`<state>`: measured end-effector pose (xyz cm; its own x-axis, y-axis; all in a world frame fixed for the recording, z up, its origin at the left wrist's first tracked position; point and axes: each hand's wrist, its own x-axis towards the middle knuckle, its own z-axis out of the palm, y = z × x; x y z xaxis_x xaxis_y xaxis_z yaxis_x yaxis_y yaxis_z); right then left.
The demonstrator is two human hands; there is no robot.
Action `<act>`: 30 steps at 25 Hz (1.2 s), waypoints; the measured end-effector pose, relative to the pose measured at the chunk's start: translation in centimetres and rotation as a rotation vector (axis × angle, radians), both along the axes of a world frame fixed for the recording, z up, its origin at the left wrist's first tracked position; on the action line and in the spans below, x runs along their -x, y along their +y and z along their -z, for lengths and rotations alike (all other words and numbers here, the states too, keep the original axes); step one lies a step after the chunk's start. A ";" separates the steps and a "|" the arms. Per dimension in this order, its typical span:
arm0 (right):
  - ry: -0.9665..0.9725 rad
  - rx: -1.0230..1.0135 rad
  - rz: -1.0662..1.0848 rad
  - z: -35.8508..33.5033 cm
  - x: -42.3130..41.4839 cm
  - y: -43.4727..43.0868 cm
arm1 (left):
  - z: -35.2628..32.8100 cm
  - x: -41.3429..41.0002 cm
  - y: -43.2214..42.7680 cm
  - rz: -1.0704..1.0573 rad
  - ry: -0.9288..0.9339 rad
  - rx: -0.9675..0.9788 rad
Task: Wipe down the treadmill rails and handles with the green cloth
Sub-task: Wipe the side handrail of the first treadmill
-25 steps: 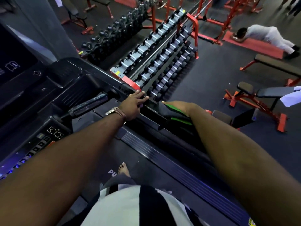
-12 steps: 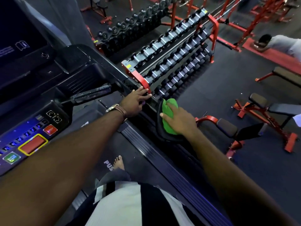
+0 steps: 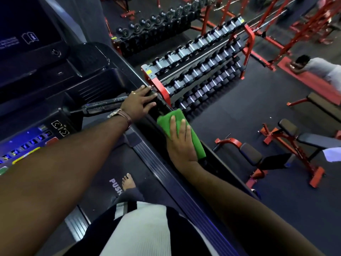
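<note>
Right grip (image 3: 181, 145) flat, fingers straight, pressing green cloth (image 3: 166, 121) beneath it onto treadmill rail (image 3: 160, 109); left grip (image 3: 140, 103) spread, resting on rail just ahead.

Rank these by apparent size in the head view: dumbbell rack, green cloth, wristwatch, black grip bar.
1. dumbbell rack
2. green cloth, partly under the right hand
3. black grip bar, longer but thinner, so a close call
4. wristwatch

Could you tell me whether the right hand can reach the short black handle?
Probably not directly: the left hand rests on the rail between the handle and the right hand, which presses the green cloth; it would have to cross over.
</note>
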<state>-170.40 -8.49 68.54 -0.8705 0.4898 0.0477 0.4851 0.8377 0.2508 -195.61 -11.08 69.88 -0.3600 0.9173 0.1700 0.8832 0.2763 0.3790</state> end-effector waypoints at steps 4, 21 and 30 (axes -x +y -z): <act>-0.185 -0.176 -0.127 1.4 -2.3 -0.5 | 0.3 -0.4 -0.1 -0.007 -0.004 -0.005; -0.680 -0.460 -0.314 1.2 4.6 -0.4 | -0.6 1.0 -0.7 0.054 -0.052 -0.032; 0.037 0.246 0.007 -3.8 4.1 2.5 | 0.4 4.2 -1.8 0.267 -0.037 -0.122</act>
